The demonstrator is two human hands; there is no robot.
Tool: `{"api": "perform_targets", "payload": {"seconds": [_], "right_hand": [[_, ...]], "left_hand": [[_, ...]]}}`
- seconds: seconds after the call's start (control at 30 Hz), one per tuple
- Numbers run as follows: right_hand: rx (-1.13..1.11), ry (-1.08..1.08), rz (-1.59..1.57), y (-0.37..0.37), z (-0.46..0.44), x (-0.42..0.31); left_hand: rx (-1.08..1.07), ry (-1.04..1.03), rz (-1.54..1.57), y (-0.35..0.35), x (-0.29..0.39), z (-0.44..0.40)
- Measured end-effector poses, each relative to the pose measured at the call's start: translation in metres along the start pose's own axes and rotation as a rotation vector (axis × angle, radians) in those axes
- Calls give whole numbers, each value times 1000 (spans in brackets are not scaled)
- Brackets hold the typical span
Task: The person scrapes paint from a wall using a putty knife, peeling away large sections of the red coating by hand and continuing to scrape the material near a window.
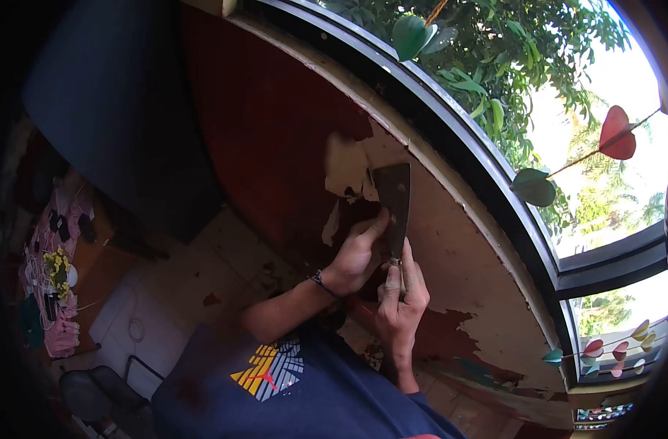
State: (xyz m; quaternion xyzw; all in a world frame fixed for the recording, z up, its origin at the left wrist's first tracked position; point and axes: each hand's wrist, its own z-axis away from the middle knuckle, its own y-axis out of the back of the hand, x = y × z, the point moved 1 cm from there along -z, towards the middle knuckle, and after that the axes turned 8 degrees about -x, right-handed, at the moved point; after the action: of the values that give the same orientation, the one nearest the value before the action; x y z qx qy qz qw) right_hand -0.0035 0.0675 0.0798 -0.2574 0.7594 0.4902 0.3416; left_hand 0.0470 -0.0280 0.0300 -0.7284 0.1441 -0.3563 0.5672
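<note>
A wide metal scraper (394, 201) points upward against the wall, its blade over a patch where the red paint is gone. My right hand (403, 296) is closed round its handle, with a finger stretched along it. On the blade's left edge my left hand (354, 257), with a dark bracelet at the wrist, presses its thumb and fingers; some fingertips are hidden. Beside the blade lies a bare cream patch (347, 167) with ragged edges. Red paint (260, 110) covers the wall to the left.
A window frame (495, 157) curves along the right, with strings of paper hearts (617, 133) in front. At the left are a wooden table (96, 274) with a pink cloth (61, 329), a dark chair (92, 395) and a large dark panel (114, 95). Paint flakes lie on the floor (195, 271).
</note>
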Motion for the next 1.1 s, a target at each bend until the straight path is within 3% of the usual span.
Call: {"api": "perform_targets", "payload": {"seconds": [0.17, 0.33, 0.47, 0.67, 0.77, 0.83, 0.9, 1.03, 1.1], "right_hand": [[5, 25, -77, -5, -20, -7], [-4, 12, -91, -6, -10, 0], [26, -5, -103, -11, -20, -5], [25, 43, -87, -7, -13, 1], [16, -103, -171, -9, -19, -3], [74, 152, -73, -19, -42, -4], [24, 128, -68, -20, -43, -13], [-41, 132, -97, -18, -19, -17], [35, -71, -453, -16, -9, -16]], "left_hand": [[-106, -31, 70, 0, 18, -7], [52, -26, -23, -6, 7, 0], [-61, -95, 11, 4, 21, -11], [11, -65, -21, -11, 15, -1], [-4, -72, -53, -8, 23, -10], [83, -141, -59, -15, 36, -19], [-100, -195, 14, -14, 49, -21], [-49, -12, -93, -17, 46, -3], [-83, 116, -132, -17, 45, 0]]}}
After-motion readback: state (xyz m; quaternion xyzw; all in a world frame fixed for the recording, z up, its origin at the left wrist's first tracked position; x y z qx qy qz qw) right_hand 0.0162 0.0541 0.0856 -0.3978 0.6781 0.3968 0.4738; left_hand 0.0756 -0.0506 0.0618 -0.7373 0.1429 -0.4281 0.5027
